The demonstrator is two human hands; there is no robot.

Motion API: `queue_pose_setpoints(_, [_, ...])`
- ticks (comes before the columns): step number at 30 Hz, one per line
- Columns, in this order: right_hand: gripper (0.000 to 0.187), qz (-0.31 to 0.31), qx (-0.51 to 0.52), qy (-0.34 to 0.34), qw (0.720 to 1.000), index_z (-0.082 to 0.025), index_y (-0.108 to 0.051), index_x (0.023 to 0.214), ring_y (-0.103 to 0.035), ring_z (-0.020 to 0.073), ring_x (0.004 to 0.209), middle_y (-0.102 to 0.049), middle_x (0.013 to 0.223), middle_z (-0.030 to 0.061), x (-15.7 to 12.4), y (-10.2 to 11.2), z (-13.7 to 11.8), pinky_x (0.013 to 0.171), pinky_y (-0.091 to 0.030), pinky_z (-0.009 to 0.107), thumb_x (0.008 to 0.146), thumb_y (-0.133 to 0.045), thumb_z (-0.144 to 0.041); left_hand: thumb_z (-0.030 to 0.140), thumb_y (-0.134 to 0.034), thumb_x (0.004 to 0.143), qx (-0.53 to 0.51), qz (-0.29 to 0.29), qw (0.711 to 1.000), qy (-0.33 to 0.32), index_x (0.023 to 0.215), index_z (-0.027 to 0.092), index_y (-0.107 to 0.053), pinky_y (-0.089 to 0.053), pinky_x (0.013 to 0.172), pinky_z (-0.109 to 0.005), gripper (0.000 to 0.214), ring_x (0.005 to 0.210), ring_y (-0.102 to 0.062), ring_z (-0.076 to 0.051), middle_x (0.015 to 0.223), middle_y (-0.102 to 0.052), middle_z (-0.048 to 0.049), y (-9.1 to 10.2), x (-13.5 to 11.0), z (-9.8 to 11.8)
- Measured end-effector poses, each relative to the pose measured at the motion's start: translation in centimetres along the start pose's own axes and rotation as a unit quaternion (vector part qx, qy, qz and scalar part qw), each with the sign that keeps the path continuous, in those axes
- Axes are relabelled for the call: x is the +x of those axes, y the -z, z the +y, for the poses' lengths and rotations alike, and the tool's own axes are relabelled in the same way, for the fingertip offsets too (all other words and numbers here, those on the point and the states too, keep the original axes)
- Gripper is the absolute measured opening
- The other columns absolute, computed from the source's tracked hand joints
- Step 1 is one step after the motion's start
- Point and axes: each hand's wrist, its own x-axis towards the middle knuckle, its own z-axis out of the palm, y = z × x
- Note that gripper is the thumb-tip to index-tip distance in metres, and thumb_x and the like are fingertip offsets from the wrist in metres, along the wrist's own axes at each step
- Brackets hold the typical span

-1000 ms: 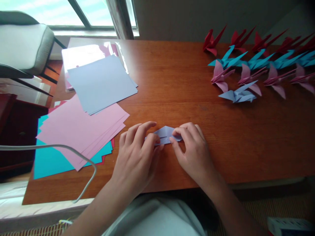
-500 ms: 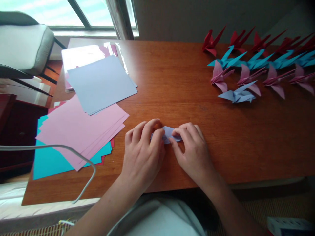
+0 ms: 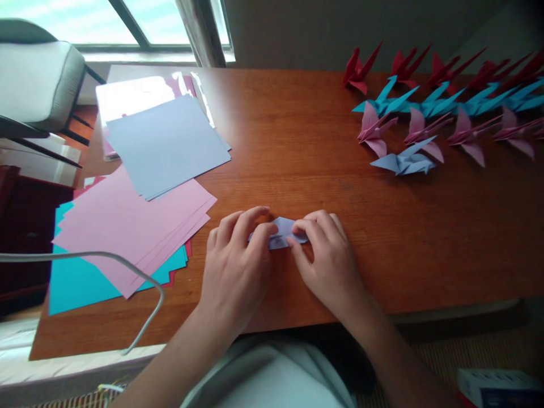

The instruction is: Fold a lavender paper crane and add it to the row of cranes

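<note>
1. Compared with half a second ago, more of the folded paper [image 3: 280, 228] shows between the hands; it lies on the table [image 3: 297, 170], near its front edge.
2. The right hand [image 3: 329, 258] pinches the paper's right end, thumb and forefinger nearly together.
3. The left hand [image 3: 238, 260] touches the left part, fingers curled; whether they grip it, I cannot tell.
4. Fingers cover both paper ends. The rows of paper birds [image 3: 370, 131] are cut off at right.

Bright window [image 3: 96, 22] upper left — right side dim.
</note>
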Motion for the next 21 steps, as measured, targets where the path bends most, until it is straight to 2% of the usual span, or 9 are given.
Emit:
queue_pose_setpoints(6, [0.002,0.007,0.000,0.005,1.000,-0.017,-0.057,0.093,-0.053,0.0248,0.091,-0.060,0.095,0.0079,-0.1,-0.1,0.0,0.083,-0.044,0.038,0.094,-0.058,-0.017,0.006,-0.054,0.091,-0.034,0.016,0.998,-0.051,0.114,0.015,-0.062,-0.048,0.098,-0.050,0.026,0.118,-0.053,-0.032,0.136,-0.062,-0.0144,0.5,-1.2,-1.2])
queue_pose_setpoints(11, [0.001,0.010,-0.001,0.008,1.000,-0.017,-0.058,0.093,-0.054,0.0251,0.091,-0.060,0.096,0.0083,-0.1,-0.1,0.0,0.082,-0.044,0.038,0.094,-0.059,-0.018,0.005,-0.055,0.093,-0.043,0.037,0.991,-0.122,0.124,0.015,-0.062,-0.047,0.098,-0.048,0.033,0.118,-0.057,-0.031,0.132,-0.067,-0.0128,0.5,-2.1,-1.7])
queue_pose_setpoints(14, [0.001,0.013,-0.007,0.012,1.000,-0.017,-0.058,0.093,-0.054,0.0251,0.091,-0.060,0.095,0.0084,0.0,-0.2,0.1,0.082,-0.045,0.038,0.093,-0.059,-0.017,0.012,-0.053,0.097,-0.020,0.018,0.985,-0.169,0.130,0.014,-0.060,-0.042,0.105,-0.047,0.034,0.126,-0.057,-0.029,0.137,-0.066,-0.0112,0.4,-2.6,-1.5])
queue_pose_setpoints(17, [0.001,0.016,-0.007,0.014,1.000,-0.018,-0.058,0.092,-0.054,0.0251,0.091,-0.060,0.095,0.0082,-0.1,-0.3,0.2,0.083,-0.045,0.038,0.093,-0.059,-0.017,0.025,-0.052,0.100,0.006,-0.028,0.984,-0.174,0.140,0.010,-0.053,-0.031,0.117,-0.048,0.042,0.137,-0.051,-0.029,0.148,-0.057,-0.0137,0.5,-3.1,-1.0])
queue_pose_setpoints(21, [0.002,0.020,-0.002,0.014,1.000,-0.018,-0.058,0.092,-0.054,0.0251,0.091,-0.060,0.095,0.0079,-0.1,-0.4,0.2,0.084,-0.046,0.038,0.093,-0.059,-0.017,0.061,-0.047,0.096,0.035,-0.105,0.975,-0.192,0.151,0.000,-0.038,-0.016,0.124,-0.050,0.082,0.149,-0.033,-0.035,0.160,-0.037,-0.0212,0.9,-3.8,-0.9])
